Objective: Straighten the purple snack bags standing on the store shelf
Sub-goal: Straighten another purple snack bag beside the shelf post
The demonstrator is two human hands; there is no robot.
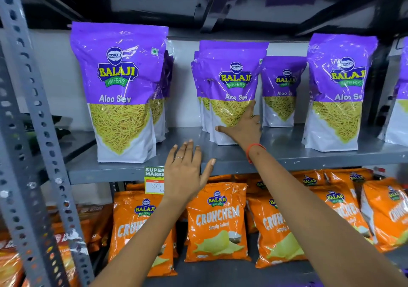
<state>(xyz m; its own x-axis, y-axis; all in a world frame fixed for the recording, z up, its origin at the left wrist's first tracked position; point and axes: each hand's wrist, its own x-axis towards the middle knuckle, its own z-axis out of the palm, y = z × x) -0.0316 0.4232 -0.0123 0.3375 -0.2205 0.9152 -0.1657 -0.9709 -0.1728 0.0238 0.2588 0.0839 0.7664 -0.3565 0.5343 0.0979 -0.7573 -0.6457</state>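
Note:
Purple Aloo Sev snack bags stand in rows on the grey metal shelf [220, 161]. The left bag [119, 92] stands near the front edge with more bags behind it. The middle bag [231, 88] leads a small stack set further back. A smaller-looking bag [280, 92] stands behind at the right of it, and another front bag [337, 92] stands at the right. My right hand [242, 128] lies flat against the lower front of the middle bag, fingers spread. My left hand [185, 167] hovers open over the shelf's front edge, holding nothing.
An upright slotted steel post [33, 132] rises at the left. A price tag [154, 180] hangs on the shelf's front lip. Orange Crunchem chip bags [216, 220] fill the shelf below. Another shelf board sits close above the purple bags.

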